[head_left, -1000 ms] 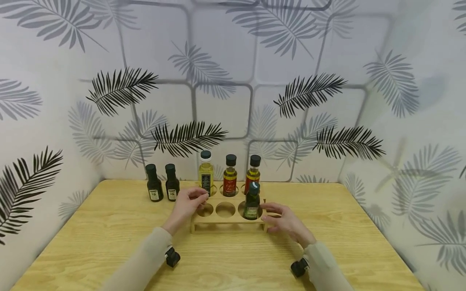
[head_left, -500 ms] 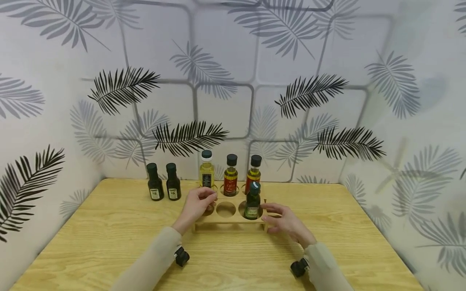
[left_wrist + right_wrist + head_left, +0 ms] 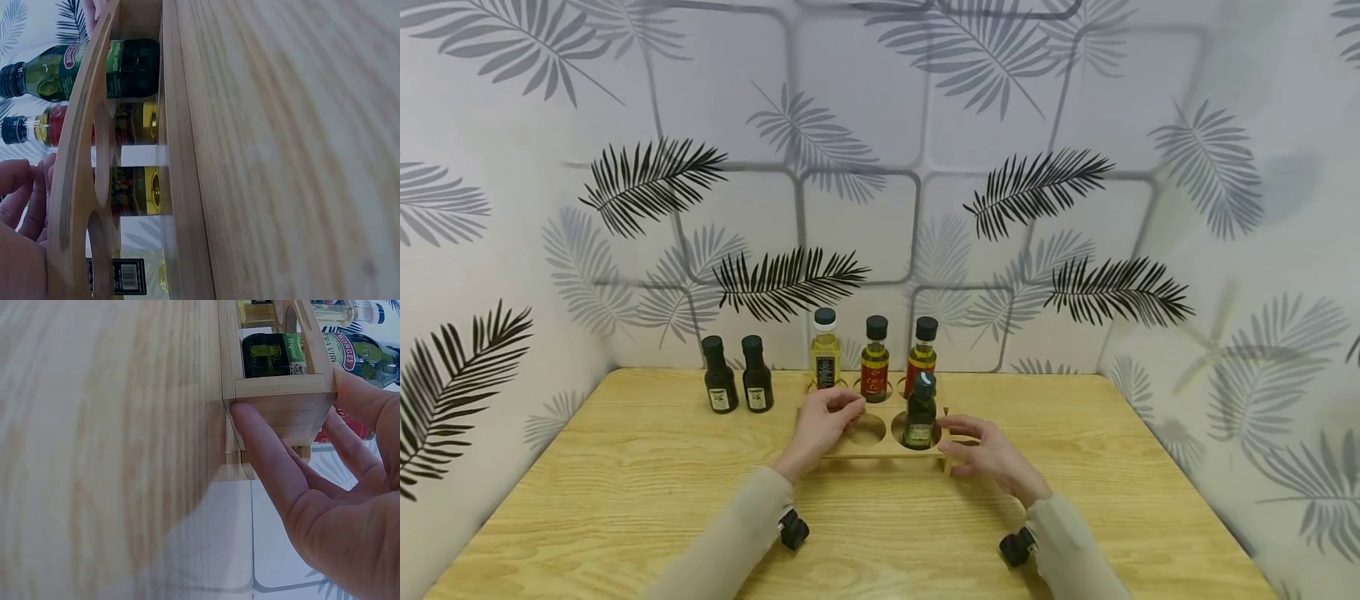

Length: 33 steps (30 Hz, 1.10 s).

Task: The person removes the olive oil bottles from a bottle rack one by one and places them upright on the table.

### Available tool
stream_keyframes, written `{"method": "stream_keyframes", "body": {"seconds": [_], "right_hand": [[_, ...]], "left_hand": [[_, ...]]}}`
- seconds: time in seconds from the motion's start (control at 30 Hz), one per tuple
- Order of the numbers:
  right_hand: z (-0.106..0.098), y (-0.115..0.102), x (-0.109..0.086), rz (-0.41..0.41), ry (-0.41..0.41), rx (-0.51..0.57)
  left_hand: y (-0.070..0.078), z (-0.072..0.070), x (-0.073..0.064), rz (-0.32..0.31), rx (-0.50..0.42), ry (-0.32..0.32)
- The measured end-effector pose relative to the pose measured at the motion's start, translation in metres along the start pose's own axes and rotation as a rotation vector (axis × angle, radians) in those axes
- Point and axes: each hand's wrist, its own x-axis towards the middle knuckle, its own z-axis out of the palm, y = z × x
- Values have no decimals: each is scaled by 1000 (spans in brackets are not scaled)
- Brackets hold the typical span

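Observation:
A two-tier wooden bottle rack [image 3: 887,457] stands on the table. My left hand [image 3: 818,427] is over the front tier's left end, fingers loosely bent near the middle hole and nothing between them. In the left wrist view its fingers [image 3: 19,187] appear beside the rack's shelf. My right hand [image 3: 992,460] rests its nearly straight fingertips against the rack's right end, seen close in the right wrist view [image 3: 350,494]. A dark green olive oil bottle [image 3: 920,421] sits upright in the front right hole. Behind it are a yellow oil bottle [image 3: 825,358] and two red-labelled oil bottles [image 3: 875,371].
Two dark bottles [image 3: 720,387] with pale labels stand on the table [image 3: 625,467] left of the rack. A wall [image 3: 865,125] with a leaf pattern rises behind the table's back edge.
My left hand has slid right along the rack's front tier, from the left hole toward the middle one. The right hand has stayed at the rack's right end.

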Motion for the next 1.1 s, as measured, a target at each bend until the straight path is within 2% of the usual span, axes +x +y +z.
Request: {"method": "stream_keyframes", "body": {"seconds": [0.13,0.43,0.7,1.1], "right_hand": [[-1,0,1,-2,-1,-1],[-3,-1,3,6,16,0],[-1,-1,2,24,26,-4],[0,0,3,24,6,12]], "left_hand": [[2,7,2,19,25,-15],[7,20,1,35,10,-42],[7,30,-3,71,78,-86],[8,44,-3,48,13,-123]]}}
